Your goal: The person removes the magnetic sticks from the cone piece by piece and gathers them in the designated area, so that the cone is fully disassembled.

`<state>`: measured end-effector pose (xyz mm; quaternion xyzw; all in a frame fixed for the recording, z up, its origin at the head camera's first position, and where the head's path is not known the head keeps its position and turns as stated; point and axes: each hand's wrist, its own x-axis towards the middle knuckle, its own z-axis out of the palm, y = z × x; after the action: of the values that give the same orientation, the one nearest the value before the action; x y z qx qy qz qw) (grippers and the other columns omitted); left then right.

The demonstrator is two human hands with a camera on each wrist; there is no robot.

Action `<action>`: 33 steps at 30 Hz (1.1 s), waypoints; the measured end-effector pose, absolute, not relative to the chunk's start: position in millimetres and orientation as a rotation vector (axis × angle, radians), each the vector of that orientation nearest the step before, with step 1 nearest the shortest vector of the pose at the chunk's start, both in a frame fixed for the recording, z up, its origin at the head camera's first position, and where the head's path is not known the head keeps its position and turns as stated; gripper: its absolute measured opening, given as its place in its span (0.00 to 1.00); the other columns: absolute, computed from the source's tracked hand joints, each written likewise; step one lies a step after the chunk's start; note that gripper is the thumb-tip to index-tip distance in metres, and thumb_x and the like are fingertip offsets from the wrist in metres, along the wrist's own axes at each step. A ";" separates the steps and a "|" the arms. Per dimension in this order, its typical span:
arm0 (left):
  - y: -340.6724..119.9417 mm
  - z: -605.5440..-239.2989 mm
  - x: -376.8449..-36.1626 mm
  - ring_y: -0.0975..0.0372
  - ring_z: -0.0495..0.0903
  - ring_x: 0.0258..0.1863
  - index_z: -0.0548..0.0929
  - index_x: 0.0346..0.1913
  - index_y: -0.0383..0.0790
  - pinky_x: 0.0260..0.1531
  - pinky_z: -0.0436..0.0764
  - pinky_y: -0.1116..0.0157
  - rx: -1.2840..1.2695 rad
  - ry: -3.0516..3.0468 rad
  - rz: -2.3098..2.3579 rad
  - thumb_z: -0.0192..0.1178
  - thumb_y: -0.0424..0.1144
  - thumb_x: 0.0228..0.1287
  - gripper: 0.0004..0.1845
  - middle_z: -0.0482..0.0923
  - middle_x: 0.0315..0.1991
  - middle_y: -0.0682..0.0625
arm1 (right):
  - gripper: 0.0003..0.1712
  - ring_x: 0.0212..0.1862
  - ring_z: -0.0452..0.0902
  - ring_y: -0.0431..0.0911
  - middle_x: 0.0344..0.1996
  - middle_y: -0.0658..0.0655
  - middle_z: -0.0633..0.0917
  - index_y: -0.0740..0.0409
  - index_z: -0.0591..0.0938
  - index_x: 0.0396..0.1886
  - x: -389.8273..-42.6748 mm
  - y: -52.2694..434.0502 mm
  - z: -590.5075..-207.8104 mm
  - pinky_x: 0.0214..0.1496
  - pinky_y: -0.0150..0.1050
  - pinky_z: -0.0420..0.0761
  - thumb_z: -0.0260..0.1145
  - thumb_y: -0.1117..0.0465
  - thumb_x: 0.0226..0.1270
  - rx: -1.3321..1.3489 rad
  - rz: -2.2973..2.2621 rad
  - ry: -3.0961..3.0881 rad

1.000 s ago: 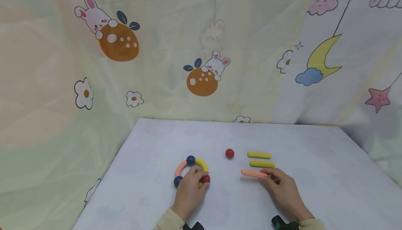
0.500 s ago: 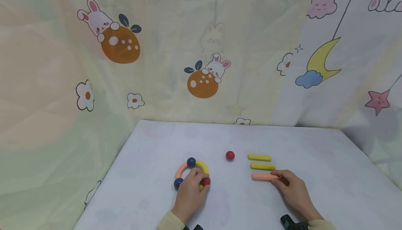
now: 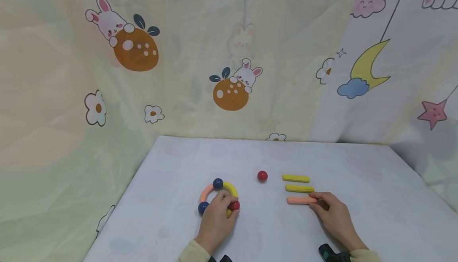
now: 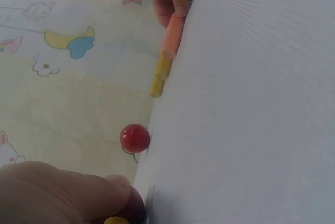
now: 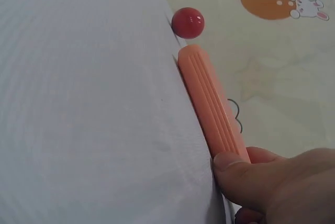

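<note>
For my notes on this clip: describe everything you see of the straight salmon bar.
The straight salmon bar looks like smooth, slightly shiny plastic, with grooves running lengthwise and a blunt, rounded free end. The right hand pinches its right end, hiding that tip. It lies level, apparently resting on the white table, roughly parallel to the nearer yellow bar, on its near side with a gap between.

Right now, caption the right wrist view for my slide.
The fingers of the right hand pinch a peach stick, a red ball beyond its far end.
</note>
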<state>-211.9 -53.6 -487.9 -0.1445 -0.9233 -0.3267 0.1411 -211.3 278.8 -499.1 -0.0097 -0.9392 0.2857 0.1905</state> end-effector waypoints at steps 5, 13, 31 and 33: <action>-53.3 -488.9 -212.1 0.69 0.75 0.37 0.84 0.47 0.47 0.41 0.80 0.70 -0.444 -2.669 -0.972 0.73 0.40 0.55 0.16 0.73 0.42 0.59 | 0.20 0.36 0.73 0.44 0.44 0.58 0.83 0.57 0.83 0.49 -206.4 276.6 -494.2 0.32 0.32 0.74 0.75 0.63 0.56 -0.072 0.819 -2.634; -49.5 -487.9 -208.7 0.70 0.75 0.40 0.77 0.55 0.47 0.43 0.80 0.72 -0.552 -2.725 -1.103 0.72 0.44 0.57 0.23 0.73 0.45 0.59 | 0.12 0.33 0.71 0.42 0.38 0.51 0.84 0.55 0.85 0.43 -192.4 234.9 -480.8 0.30 0.31 0.71 0.72 0.64 0.59 -0.130 0.865 -2.498; -57.5 -481.2 -201.2 0.65 0.75 0.39 0.80 0.30 0.50 0.46 0.74 0.59 -0.655 -2.498 -0.729 0.65 0.37 0.50 0.05 0.73 0.30 0.61 | 0.27 0.29 0.64 0.35 0.35 0.43 0.69 0.41 0.82 0.55 -184.0 117.6 -486.9 0.28 0.28 0.66 0.77 0.58 0.53 0.410 0.929 -2.779; -61.8 -479.0 -196.9 0.64 0.75 0.42 0.83 0.30 0.51 0.51 0.73 0.54 -0.666 -2.585 -0.691 0.66 0.42 0.54 0.02 0.74 0.30 0.62 | 0.26 0.30 0.64 0.35 0.35 0.43 0.69 0.42 0.82 0.53 -183.7 117.6 -487.8 0.29 0.28 0.67 0.77 0.58 0.53 0.391 0.927 -2.778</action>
<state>-196.9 -61.8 -479.0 -0.2369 -0.9203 -0.2461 0.1908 -183.7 117.6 -487.8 0.1317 -0.9361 0.3125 0.0932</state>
